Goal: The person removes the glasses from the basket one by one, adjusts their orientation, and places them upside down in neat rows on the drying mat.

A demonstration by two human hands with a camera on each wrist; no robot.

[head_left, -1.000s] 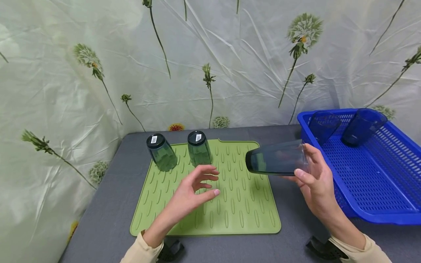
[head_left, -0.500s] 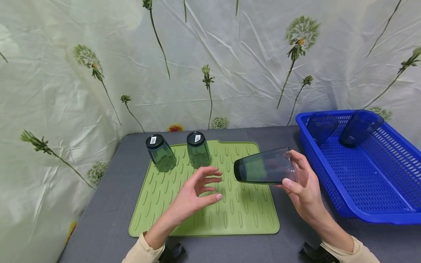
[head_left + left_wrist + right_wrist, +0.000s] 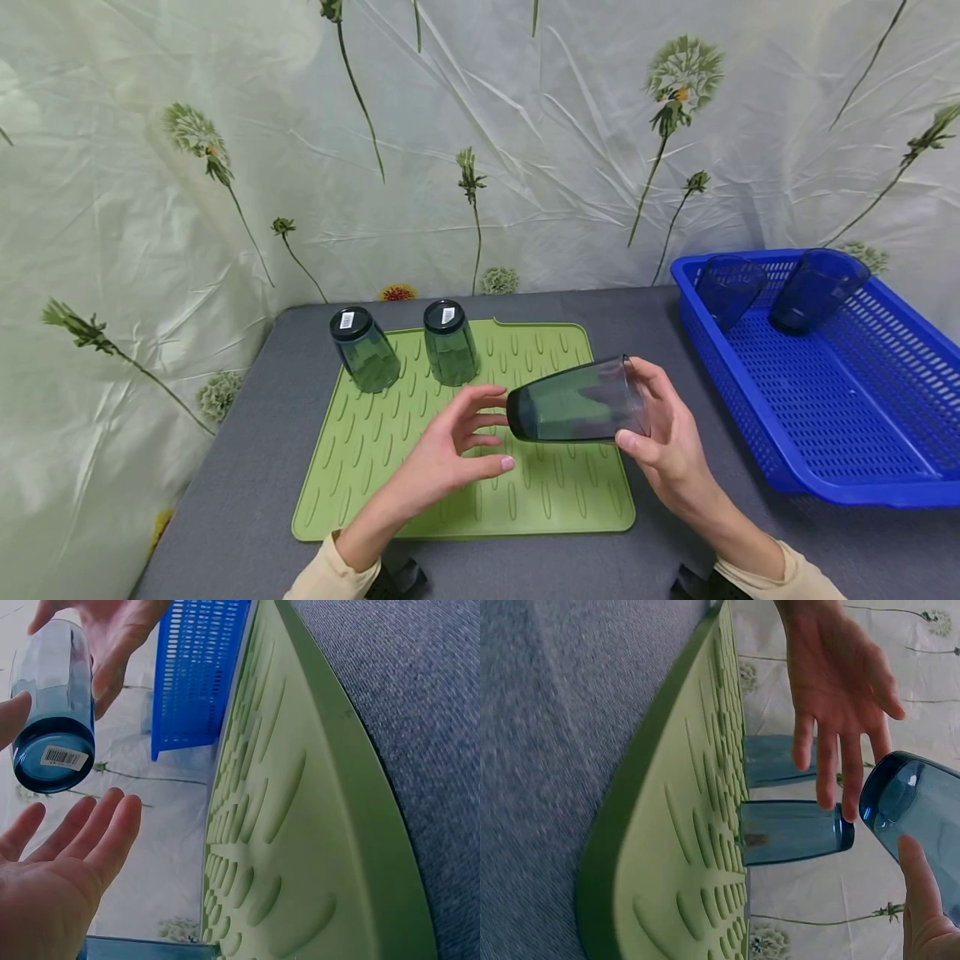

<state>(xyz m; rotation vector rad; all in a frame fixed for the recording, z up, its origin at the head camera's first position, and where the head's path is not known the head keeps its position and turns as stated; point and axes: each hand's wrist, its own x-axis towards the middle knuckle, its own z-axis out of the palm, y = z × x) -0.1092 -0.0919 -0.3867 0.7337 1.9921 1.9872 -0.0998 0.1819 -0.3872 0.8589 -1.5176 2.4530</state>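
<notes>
Both hands hover over the near half of the ribbed green silicone drying mat (image 3: 465, 467). On the left, the left hand (image 3: 442, 450) is spread, palm turned toward the right, fingers straight and apart, gripping nothing; its fingertips sit just beside the dark base of the translucent blue-green plastic tumbler (image 3: 573, 402), and whether they actually touch it cannot be told from the head view, though the left wrist view shows a small gap. That tumbler lies on its side in the air, base pointing left with a barcode label on it, mouth toward the right. The right hand (image 3: 667, 442) grips it at the mouth end, thumb below and fingers wrapped over the top.

Farther back on the left part of the mat, two more translucent green tumblers stand upside down, the left upturned tumbler (image 3: 363, 348) and the right upturned tumbler (image 3: 450, 342) close together, each with a white label on its base. They stand behind the left hand, well apart from the held tumbler.

The mat rests on a grey cloth-covered counter (image 3: 240, 500). To the right, a blue perforated plastic basket (image 3: 825, 492) holds two dark blue tumblers (image 3: 813, 290) leaning at its far end. A crumpled flower-printed backdrop (image 3: 525, 125) hangs behind.
</notes>
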